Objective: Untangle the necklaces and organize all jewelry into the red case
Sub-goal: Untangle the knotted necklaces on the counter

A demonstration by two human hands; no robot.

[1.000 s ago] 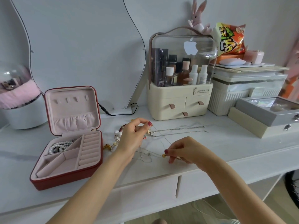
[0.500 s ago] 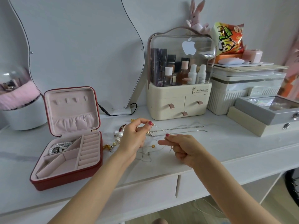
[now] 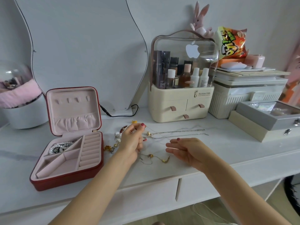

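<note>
your right hand (image 3: 183, 151) has let go and opened flat; your left hand (image 3: 132, 140) still pinches the thin gold tangled chain (image 3: 154, 157), so untangling continues.

We read "Serious Life" on the cream front of the cosmetics organizer (image 3: 180, 101), far right of centre, with a smaller line beneath it too tiny to read. Its clear lid bears a white apple logo. The snack bag (image 3: 231, 43) behind shows bold lettering we cannot decipher.

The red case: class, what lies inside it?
The red case holds a pearl strand with dark beads in its rear-left compartment; the other compartments look bare. The lid's gathered pocket hides any contents.
</note>
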